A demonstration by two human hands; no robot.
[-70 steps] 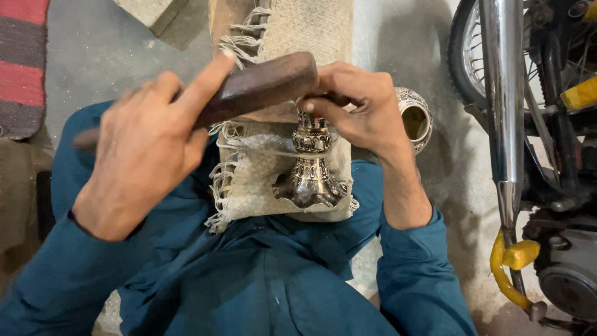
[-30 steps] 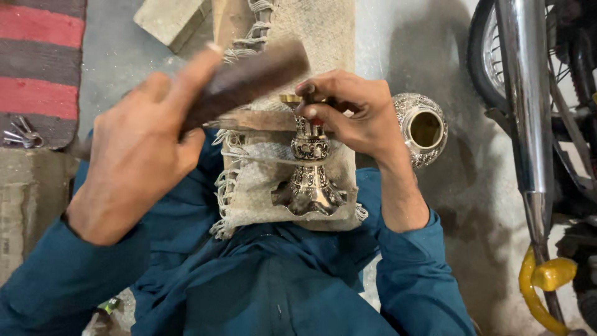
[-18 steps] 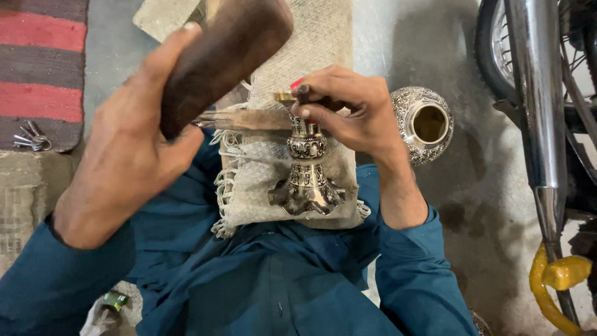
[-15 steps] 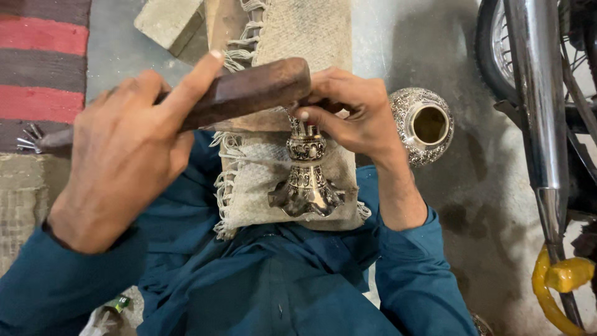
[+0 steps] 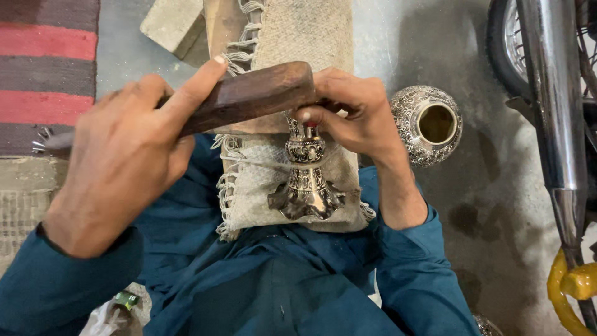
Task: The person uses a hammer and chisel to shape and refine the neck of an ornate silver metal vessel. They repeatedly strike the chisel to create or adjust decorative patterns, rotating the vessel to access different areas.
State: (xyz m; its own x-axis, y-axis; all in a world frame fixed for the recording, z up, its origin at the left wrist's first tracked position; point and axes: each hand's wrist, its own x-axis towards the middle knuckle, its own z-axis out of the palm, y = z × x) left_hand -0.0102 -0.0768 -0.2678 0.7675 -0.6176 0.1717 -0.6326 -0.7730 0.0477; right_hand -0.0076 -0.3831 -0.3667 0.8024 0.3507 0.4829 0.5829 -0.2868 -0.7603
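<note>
Mallet [image 5: 249,96] down again from its raised swing, gripped shut in left hand [image 5: 124,162], head over ornate stand [image 5: 305,180] pinched at top by right hand [image 5: 354,115] on cloth [image 5: 255,193]: another blow landing.

An engraved metal pot [image 5: 426,124] stands open-mouthed on the concrete floor [image 5: 398,37]. Striped rug [image 5: 46,68] lies upper left. Stone block [image 5: 173,25] sits near it. Chrome exhaust pipe [image 5: 553,106] runs along the right edge.
</note>
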